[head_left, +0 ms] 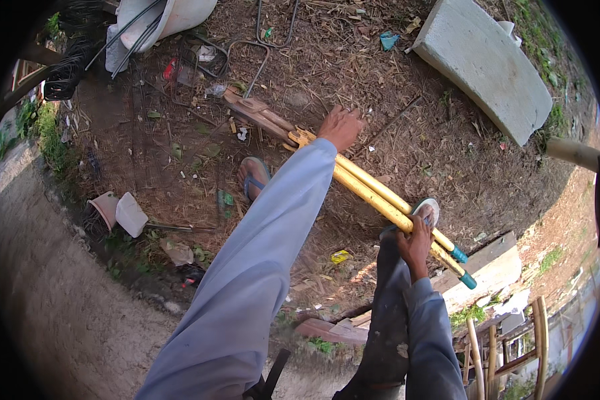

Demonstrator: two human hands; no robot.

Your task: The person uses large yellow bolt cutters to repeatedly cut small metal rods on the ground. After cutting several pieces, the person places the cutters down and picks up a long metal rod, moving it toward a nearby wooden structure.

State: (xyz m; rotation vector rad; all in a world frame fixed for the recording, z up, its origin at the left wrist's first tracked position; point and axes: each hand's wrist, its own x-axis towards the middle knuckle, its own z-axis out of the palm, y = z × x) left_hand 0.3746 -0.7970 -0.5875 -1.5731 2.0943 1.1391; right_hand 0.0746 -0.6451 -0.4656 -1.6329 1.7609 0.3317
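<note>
The right grip (417, 247) is closed on the yellow cutter (373, 200) near its green ends (469, 280). The cutter slants over the littered ground (340, 260), its head (300, 137) at the wood (260, 119). The left grip (342, 127) is by that head; whether it holds anything, I cannot tell. A sandalled foot (431, 211) is just beside the handles.

On my feed I see a grey slab (483, 70) upper right, a white tub (183, 20) upper left, a yellow wrapper (340, 257) and, lower right, a wooden frame (541, 333).

2 hands (342, 127) | 2 yellow handles (373, 199) — 2 green grips (469, 281)
</note>
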